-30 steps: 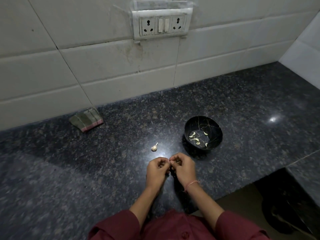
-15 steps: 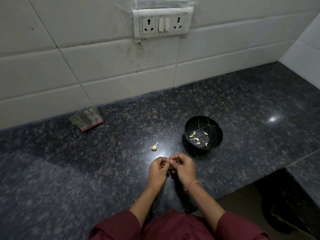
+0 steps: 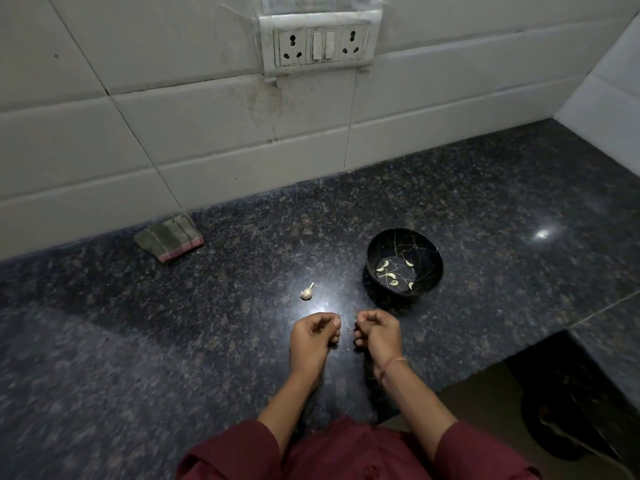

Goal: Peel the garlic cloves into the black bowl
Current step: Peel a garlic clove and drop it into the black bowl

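The two hands, which were pressed together a moment ago with the fingertips working on one small thing, are now pulled apart, with a narrow gap of counter between them. The left hand (image 3: 313, 337) and the right hand (image 3: 378, 336) both have the fingers curled in, thumb against forefinger. Whether one pinches the clove and the other the skin I cannot tell, because nothing pale shows between the fingers. I judge that the skin is just torn off, so the next thing is to drop the clove. The black bowl (image 3: 424, 247) stands close beyond the right hand, a little to its outer side, and several peeled cloves (image 3: 390, 274) lie on its bottom. Just beyond the left hand, one unpeeled piece of garlic (image 3: 307, 292) lies alone on the dark counter (image 3: 207, 341), so work remains. Further away, beyond and to the left of both hands, a folded cloth (image 3: 169, 239) lies against the tiled wall.
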